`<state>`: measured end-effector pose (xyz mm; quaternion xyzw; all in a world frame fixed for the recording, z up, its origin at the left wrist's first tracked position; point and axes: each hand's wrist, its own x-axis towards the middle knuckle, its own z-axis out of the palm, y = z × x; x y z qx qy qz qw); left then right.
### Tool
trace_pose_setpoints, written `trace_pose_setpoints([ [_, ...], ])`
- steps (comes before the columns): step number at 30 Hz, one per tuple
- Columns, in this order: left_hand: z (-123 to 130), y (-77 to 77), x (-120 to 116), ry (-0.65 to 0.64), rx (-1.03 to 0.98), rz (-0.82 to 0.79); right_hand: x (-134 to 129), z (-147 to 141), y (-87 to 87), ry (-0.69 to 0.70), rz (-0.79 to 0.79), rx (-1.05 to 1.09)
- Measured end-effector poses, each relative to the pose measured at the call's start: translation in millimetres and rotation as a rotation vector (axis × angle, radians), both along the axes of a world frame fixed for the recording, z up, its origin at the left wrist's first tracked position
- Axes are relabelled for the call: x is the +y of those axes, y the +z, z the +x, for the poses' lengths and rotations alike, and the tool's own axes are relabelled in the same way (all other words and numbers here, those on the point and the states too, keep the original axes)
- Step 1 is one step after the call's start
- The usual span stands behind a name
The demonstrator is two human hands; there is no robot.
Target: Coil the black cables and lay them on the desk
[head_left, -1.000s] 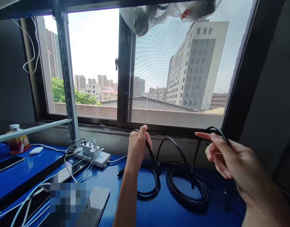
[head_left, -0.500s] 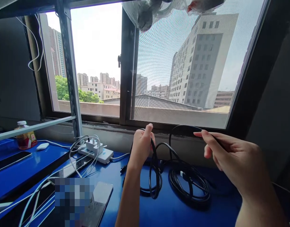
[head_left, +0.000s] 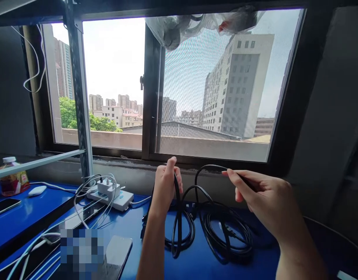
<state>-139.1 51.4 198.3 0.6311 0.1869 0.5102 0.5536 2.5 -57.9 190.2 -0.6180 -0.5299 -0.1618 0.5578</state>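
Left hand (head_left: pixel 165 186) fisted around limp black cable (head_left: pixel 179 221) loops at centre frame, right hand (head_left: pixel 266 198) pinching its light, springy free run.

Bare blue tabletop (head_left: pixel 202 264) open in front of black cable coils (head_left: pixel 225 233), between forearms; hand could pass there. Behind coils, wall and window sill (head_left: pixel 196 159) close off far side. Left of left hand (head_left: pixel 165 186): white power strip (head_left: pixel 110 194) with plugs, white cords (head_left: pixel 88 210) spilling toward near edge, phone (head_left: pixel 116 256) lying flat below them, so that side crowded. Black cable loop arches between left hand and right hand (head_left: pixel 264 198), hanging strands blocking straight path between them. Shelf rail (head_left: pixel 39 161) crosses far left
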Motion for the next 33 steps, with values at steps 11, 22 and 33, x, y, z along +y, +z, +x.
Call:
trace_pose_setpoints([
  [11,-3.5,-2.9,4.1,0.004,0.006,-0.015,3.0,-16.7,8.7,0.106,-0.209,0.134],
  [22,0.1,-2.9,5.0,0.128,-0.012,0.053,5.3,-18.7,4.0,0.230,-0.304,0.249],
  [33,6.3,-3.0,4.9,0.194,0.024,0.028,11.6,-28.0,0.2,0.241,-0.450,0.218],
])
